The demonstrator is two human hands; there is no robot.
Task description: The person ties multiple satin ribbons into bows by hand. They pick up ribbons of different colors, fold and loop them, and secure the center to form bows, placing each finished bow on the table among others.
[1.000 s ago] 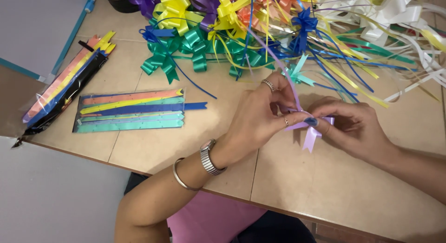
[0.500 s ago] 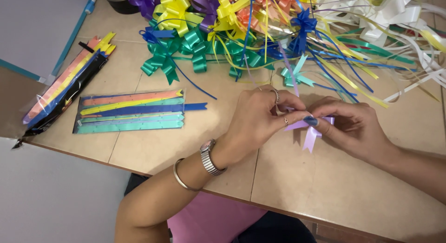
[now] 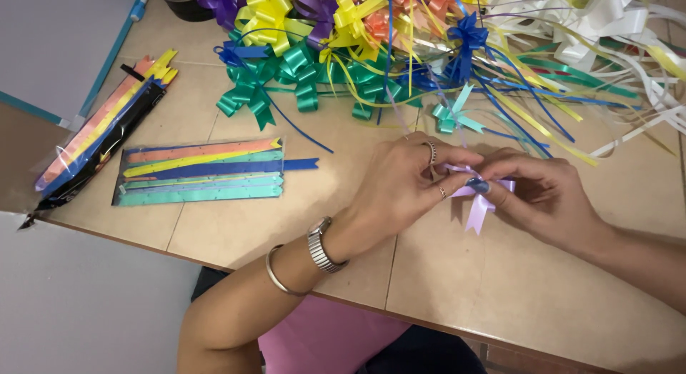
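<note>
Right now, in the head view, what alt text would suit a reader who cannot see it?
Two hands, the left hand and the right hand, pinch a small lilac ribbon bow over a tan table. A heap of coloured bows lies behind, and flat ribbon strips lie to the left.

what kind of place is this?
Likely a craft or gift-wrap work table, home or small shop. Both hands, left hand and right hand, shape a lilac ribbon bow; a pile of finished bows and flat ribbon strips lie on the tiled tabletop.
</note>
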